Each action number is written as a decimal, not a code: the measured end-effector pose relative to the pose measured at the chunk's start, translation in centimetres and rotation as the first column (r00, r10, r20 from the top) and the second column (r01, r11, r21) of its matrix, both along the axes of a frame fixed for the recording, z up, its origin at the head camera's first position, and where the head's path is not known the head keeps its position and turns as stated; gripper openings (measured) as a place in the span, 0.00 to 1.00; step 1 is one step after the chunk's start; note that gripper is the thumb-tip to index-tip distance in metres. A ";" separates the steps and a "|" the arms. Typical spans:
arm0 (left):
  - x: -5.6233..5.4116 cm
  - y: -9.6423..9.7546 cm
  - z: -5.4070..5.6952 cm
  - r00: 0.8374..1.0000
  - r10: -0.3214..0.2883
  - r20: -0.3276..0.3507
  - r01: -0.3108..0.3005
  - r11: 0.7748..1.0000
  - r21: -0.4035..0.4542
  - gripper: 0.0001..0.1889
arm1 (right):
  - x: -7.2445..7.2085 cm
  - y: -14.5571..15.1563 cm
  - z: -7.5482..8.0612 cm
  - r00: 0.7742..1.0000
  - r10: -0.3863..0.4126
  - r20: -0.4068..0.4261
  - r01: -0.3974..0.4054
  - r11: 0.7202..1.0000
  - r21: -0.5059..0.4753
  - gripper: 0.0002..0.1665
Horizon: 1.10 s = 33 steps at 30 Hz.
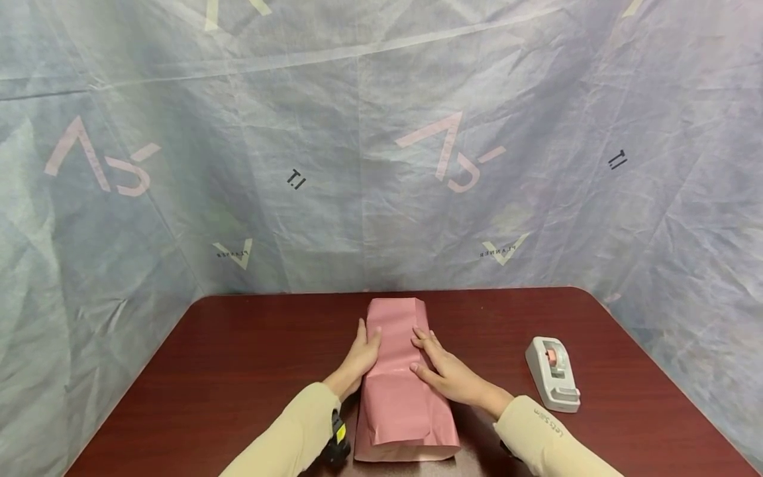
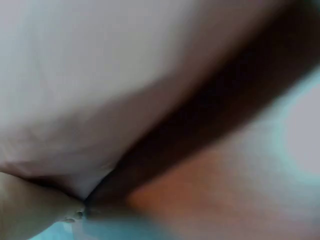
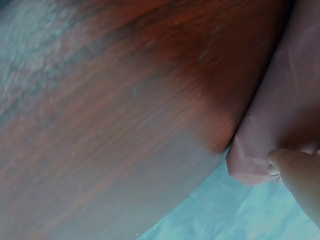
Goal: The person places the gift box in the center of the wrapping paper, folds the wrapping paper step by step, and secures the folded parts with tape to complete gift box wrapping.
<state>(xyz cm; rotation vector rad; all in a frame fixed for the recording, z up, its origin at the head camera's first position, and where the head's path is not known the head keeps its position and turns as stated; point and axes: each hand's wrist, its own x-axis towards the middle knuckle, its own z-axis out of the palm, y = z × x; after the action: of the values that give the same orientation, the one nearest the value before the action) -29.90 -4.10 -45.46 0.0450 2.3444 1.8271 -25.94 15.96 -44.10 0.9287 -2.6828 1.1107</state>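
Pink paper parcel (image 1: 396, 404) lies lengthwise on the dark red table (image 1: 268, 371), between the hands. Left hand (image 1: 361, 352) flanks its left side, fingers extended; right hand (image 1: 450, 374) rests over the right edge, fingers apart. Left-wrist view too blurred to settle finger pressure. Paper looks light, easily creased; best held flat-palmed along both long sides.

A: What lies between your two hands?
B: A long pink paper package (image 1: 393, 397), flat on the dark red tabletop (image 1: 256, 377), its length pointing away from you.
A: And its state?
B: The paper is creased, with one crease crossing the top near the middle. The far end is narrower. Toward you it widens, and an upper layer of paper overlaps a lower one that reaches slightly nearer you.
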 end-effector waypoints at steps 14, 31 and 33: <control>8.9 -2.3 0.1 0.959 -0.261 0.115 0.223 0.937 0.268 0.50 | 0.0 -0.3 -0.1 1.000 -0.011 0.026 0.011 1.000 -0.003 0.34; 10.0 -3.0 0.1 0.935 -0.332 0.123 0.278 0.903 0.327 0.48 | 0.1 -0.2 -0.1 0.999 -0.016 0.035 0.016 1.000 0.000 0.40; 9.4 -2.9 0.2 0.952 -0.276 0.133 0.230 0.930 0.287 0.48 | 0.0 -0.1 -0.2 0.999 -0.010 0.039 0.010 1.000 0.004 0.40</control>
<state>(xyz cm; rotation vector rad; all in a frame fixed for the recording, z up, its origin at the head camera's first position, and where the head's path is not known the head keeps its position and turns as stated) -20.55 -7.00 -45.29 0.2077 1.8655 1.9174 -25.90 15.84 -44.26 0.9026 -2.7179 1.1337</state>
